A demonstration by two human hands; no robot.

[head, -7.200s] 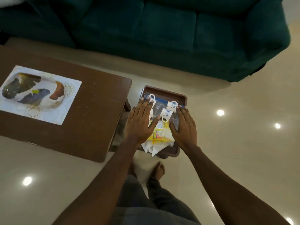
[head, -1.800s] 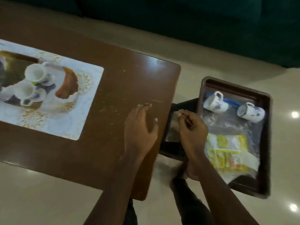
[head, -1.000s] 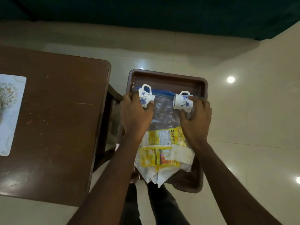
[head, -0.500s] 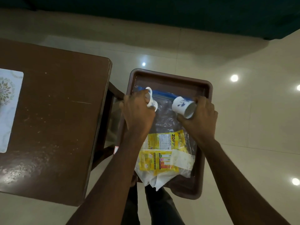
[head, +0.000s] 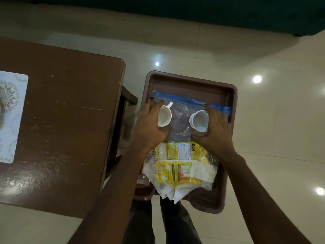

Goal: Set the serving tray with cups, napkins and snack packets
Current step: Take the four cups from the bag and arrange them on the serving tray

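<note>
Half a second earlier both cups lay tipped, the right one showing its blue flower print and its mouth turned aside; now both stand with their open mouths up, white insides showing. The left hand wraps the left cup from its outer side, fingers curled around the wall, and the cup's handle points away toward the far rim. The right hand grasps the right cup in the same way, thumb near its base and fingers behind it. A second ago the cups were upside down with their handles and prints uppermost.

Both cups sit on a clear zip bag with a blue seal strip, which lies inside the brown serving tray. Toward the person, inside the bag, lie yellow snack packets printed ZOFF, and white napkins stick out past the bag's near end, over the tray's near edge. The tray has kept its place beside the brown wooden table, with a narrow gap between them.

On the table's left edge a patterned placemat is partly cut off by the frame. The forearms cross the tray's near corners and hide part of the napkins. The glossy tiled floor reflects ceiling lights, and a dark green sofa runs along the top.
</note>
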